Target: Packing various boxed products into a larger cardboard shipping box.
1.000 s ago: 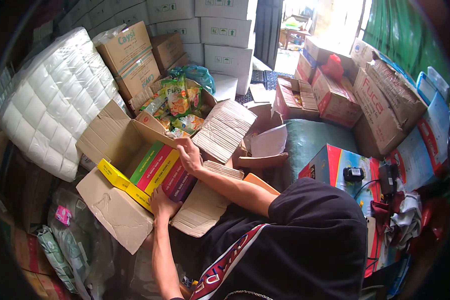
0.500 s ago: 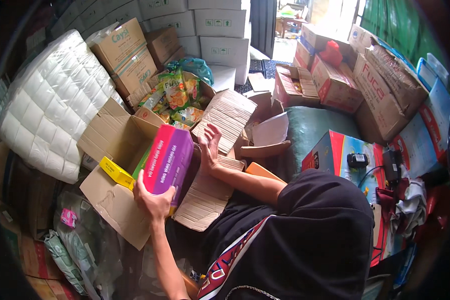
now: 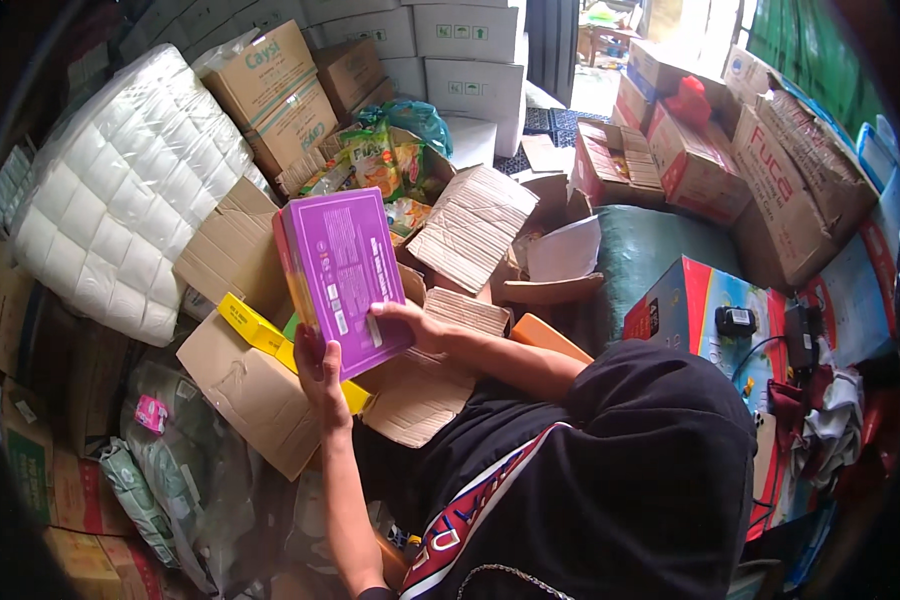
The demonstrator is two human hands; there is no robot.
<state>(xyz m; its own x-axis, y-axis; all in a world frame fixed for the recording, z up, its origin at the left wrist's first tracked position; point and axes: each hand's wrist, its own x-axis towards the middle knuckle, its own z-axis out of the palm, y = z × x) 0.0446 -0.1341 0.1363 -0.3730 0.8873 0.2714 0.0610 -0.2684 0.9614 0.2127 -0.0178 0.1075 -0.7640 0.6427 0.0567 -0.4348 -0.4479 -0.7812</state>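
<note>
A flat purple box (image 3: 355, 270) with reddish-orange sides is tilted up above an open cardboard carton (image 3: 240, 390), its broad printed face toward me. My left hand (image 3: 325, 385) grips its lower left corner. On the lower right edge, my right hand (image 3: 410, 328) holds the box, with fingertips resting on the face. Below it in the carton lies a yellow box (image 3: 255, 328), partly covered, and a sliver of green shows beside it. The purple box hides most of the carton's inside.
Behind stands a carton of green and orange packets (image 3: 373, 160). Wrapped white rolls (image 3: 130, 190) lean at the left, and white cartons (image 3: 470, 95) are stacked at the back. At right are a green bulky bundle (image 3: 660, 250) and a printed box (image 3: 695, 310) bearing a black adapter (image 3: 736, 320).
The purple box has come up and turned, so its broad face now shows. My right hand has moved from beside the carton flap onto the box. The whole view has shifted slightly.
</note>
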